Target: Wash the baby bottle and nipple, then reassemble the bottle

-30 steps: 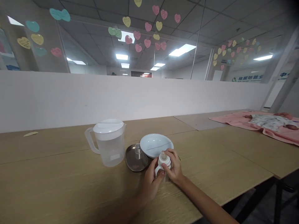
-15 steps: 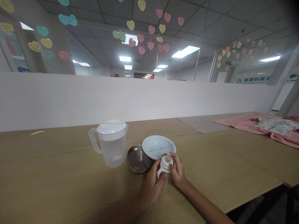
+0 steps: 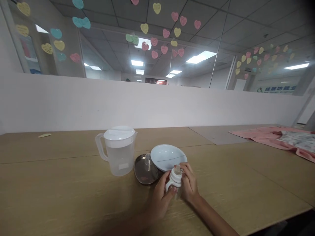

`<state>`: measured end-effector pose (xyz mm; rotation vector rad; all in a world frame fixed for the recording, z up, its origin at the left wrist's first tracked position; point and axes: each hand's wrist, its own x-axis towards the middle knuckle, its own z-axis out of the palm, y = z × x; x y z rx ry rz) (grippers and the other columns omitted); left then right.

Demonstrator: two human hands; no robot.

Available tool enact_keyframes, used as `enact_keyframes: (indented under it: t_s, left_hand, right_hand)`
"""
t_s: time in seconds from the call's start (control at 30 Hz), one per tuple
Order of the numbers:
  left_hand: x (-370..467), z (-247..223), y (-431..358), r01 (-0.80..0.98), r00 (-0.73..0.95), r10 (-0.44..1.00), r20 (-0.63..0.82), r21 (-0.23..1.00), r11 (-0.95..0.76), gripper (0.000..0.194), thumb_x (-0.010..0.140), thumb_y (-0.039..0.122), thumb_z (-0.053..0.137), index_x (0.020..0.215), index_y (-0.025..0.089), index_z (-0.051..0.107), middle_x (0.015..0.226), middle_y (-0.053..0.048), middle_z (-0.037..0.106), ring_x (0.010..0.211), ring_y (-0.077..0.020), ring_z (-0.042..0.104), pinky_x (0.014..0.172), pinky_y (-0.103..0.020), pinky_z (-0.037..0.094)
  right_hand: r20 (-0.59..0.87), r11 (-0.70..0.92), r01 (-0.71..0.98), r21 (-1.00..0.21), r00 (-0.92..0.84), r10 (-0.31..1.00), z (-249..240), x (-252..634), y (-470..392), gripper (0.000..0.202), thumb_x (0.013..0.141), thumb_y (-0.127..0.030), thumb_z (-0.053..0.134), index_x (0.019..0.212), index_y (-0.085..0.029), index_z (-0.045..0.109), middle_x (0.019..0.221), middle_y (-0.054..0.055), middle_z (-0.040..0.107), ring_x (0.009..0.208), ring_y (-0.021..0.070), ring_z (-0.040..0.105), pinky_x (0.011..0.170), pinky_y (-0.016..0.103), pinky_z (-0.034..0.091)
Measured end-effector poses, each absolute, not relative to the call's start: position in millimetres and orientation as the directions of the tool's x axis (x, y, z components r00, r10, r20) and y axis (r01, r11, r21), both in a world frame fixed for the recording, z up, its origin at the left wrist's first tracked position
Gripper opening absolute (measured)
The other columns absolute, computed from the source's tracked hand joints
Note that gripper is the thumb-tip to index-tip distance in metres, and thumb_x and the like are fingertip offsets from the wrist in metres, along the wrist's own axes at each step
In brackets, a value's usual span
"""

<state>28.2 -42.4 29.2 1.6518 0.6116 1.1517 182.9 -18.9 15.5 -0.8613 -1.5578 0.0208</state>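
Note:
A baby bottle (image 3: 175, 179) with a white collar, a white side handle and a clear teat is held in front of me, tilted a little. My left hand (image 3: 162, 195) grips it from the left, with the thumb over the handle. On the other side, my right hand (image 3: 189, 182) is wrapped round the collar and upper body, its fingers partly hidden behind the bottle. Just beyond stands a white bowl (image 3: 164, 152) with a thin line across its inside. Left of the bowl lies an oval metal tray (image 3: 142, 173) holding a small clear cap (image 3: 148, 159).
A lidded translucent jug (image 3: 120, 154) stands left of the tray. Far right, a pink cloth (image 3: 256, 134) lies under a white patterned cloth (image 3: 299, 140). A pale yellow slip (image 3: 44, 135) is at the back left of the wooden table (image 3: 73, 190). A white wall (image 3: 123, 105) runs behind.
The view has shifted slightly. My right thumb has come off the front of the collar, and the right hand now sits more to the bottle's right side. The left hand keeps its hold.

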Motion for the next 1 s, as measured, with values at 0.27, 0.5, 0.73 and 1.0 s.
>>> enact_keyframes:
  t_s: [0.27, 0.5, 0.73, 1.0]
  left_hand:
    - [28.2, 26.9, -39.7, -0.169, 0.359, 0.854, 0.376, 0.926, -0.337, 0.05, 0.084, 0.038, 0.057, 0.129, 0.019, 0.048, 0.134, -0.009, 0.052, 0.123, -0.026, 0.048, 0.107, -0.042, 0.035]
    - [25.9, 19.9, -37.5, -0.092, 0.384, 0.825, 0.414, 0.907, -0.412, 0.051, 0.084, 0.033, 0.054, 0.132, 0.02, 0.047, 0.139, -0.006, 0.047, 0.129, -0.026, 0.042, 0.113, -0.041, 0.028]
    - [28.2, 30.2, -40.2, -0.16, 0.413, 0.826, 0.384, 0.923, -0.349, 0.048, 0.084, 0.036, 0.056, 0.129, 0.019, 0.049, 0.135, -0.008, 0.052, 0.125, -0.0265, 0.047, 0.108, -0.042, 0.034]
    - [27.6, 29.1, -39.5, -0.148, 0.386, 0.848, 0.363, 0.932, -0.332, 0.047, 0.085, 0.032, 0.056, 0.129, 0.02, 0.049, 0.135, -0.008, 0.051, 0.125, -0.0252, 0.047, 0.107, -0.04, 0.036]
  right_hand:
    - [0.974, 0.66, 0.75, 0.045, -0.179, 0.136, 20.5, 181.7, -30.8, 0.025, 0.075, -0.015, 0.051, 0.098, -0.023, 0.056, 0.083, 0.003, 0.065, 0.079, 0.0201, 0.062, 0.084, 0.045, 0.044]
    - [0.887, 0.742, 0.598, 0.304, -0.462, 0.009, 17.2, 169.2, -35.6, 0.031, 0.074, -0.013, 0.048, 0.102, -0.022, 0.057, 0.09, 0.004, 0.068, 0.089, 0.0203, 0.064, 0.085, 0.044, 0.047]
    - [0.959, 0.768, 0.576, -0.281, 0.142, 0.245, 9.7, 172.1, -25.0, 0.039, 0.085, -0.026, 0.047, 0.124, -0.024, 0.044, 0.121, 0.012, 0.056, 0.113, 0.0271, 0.055, 0.093, 0.053, 0.044]
    - [0.828, 0.709, 0.438, -0.552, 0.191, 0.527, 1.6, 163.3, -21.4, 0.041, 0.083, -0.029, 0.056, 0.121, -0.02, 0.044, 0.105, 0.011, 0.063, 0.095, 0.0227, 0.064, 0.078, 0.036, 0.054]
